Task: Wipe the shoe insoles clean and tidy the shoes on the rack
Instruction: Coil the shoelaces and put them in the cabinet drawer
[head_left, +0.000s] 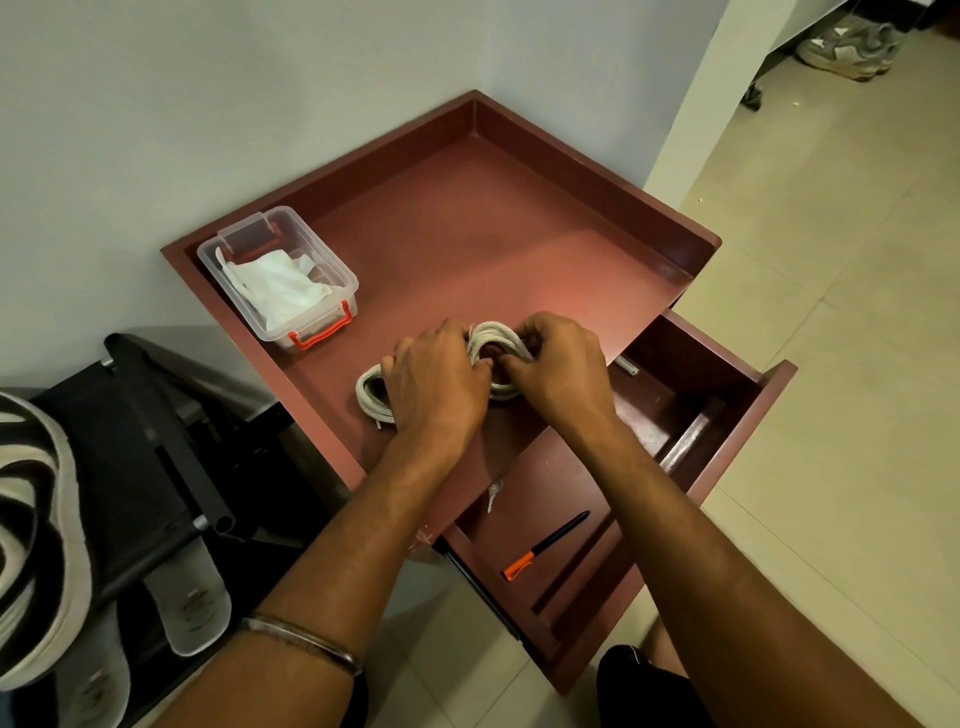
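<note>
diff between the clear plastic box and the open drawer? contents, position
The clear plastic box with orange handles sits on the red-brown cabinet top near the wall; the open red-brown wooden drawer juts out from the cabinet's front. The box holds crumpled white cloth; the drawer holds a black pen with an orange cap. The box is see-through, the drawer opaque. Both are open-topped.

A cabinet top (467, 208) stands in the corner against the wall. On its far left sits a plastic box (278, 275) with a crumpled cloth (280, 288) in it. Near its front edge lie coiled laces (498, 343), with the left hand (436, 384) and right hand (558, 364) on them. Below, to the right, an open drawer (727, 415) holds a pen (545, 545). Left of the cabinet stands a rack (171, 467) with slippers (192, 608) on it. A sneaker (847, 47) lies far right on the floor.
</note>
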